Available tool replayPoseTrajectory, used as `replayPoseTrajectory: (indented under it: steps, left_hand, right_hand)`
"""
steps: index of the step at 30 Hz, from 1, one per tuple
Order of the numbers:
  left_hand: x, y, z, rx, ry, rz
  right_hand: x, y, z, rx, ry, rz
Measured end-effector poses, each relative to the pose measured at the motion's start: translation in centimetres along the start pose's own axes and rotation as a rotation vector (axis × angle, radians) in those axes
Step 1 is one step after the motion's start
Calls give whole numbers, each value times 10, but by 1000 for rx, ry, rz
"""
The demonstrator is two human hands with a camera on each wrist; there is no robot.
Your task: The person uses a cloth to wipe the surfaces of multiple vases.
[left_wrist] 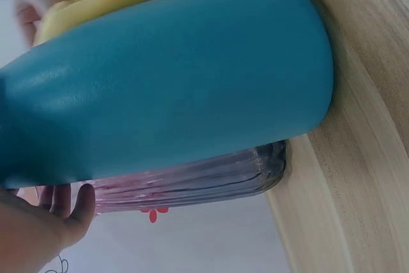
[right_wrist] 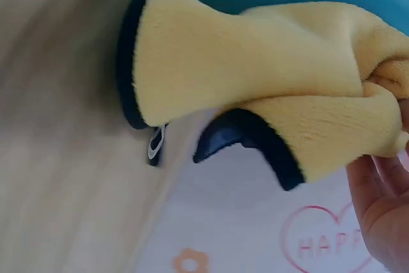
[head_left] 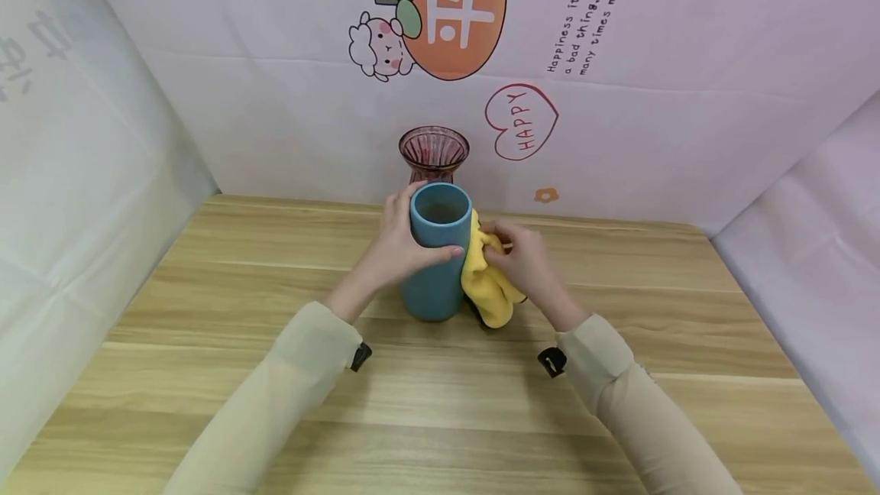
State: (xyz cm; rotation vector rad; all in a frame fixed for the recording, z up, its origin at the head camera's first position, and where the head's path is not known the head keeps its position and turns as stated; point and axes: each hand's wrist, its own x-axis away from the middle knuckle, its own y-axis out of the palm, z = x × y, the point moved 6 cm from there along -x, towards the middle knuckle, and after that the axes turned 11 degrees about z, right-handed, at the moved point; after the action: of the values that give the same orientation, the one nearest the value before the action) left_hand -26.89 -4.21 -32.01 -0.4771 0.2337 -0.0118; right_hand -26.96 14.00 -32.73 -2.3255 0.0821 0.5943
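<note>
A tall blue vase (head_left: 431, 281) stands upright on the wooden table, its round mouth facing up. My left hand (head_left: 399, 243) grips it near the rim from the left, thumb across the front and fingers round the back. In my right hand (head_left: 519, 254) is a bunched yellow cloth (head_left: 486, 289) with dark edging, pressed against the vase's right side. The right wrist view shows the cloth (right_wrist: 255, 62) hanging in folds, with a small loop at one edge. The left wrist view shows the vase's smooth side (left_wrist: 192, 81) and base on the table.
Behind the blue vase stands a pink ribbed glass vase (head_left: 433, 151), its lower part hidden in the head view. A white printed cloth backdrop (head_left: 289, 113) rises at the table's back edge, and white sheets hang at both sides. The wooden table (head_left: 426, 411) spreads out in front.
</note>
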Motion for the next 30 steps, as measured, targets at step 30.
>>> replayPoseTrajectory:
  steps: [30]
  left_hand:
    - [-5,-3,3,126,76,-78]
  right_hand:
    - [-14,-14,-7,-195,113,119]
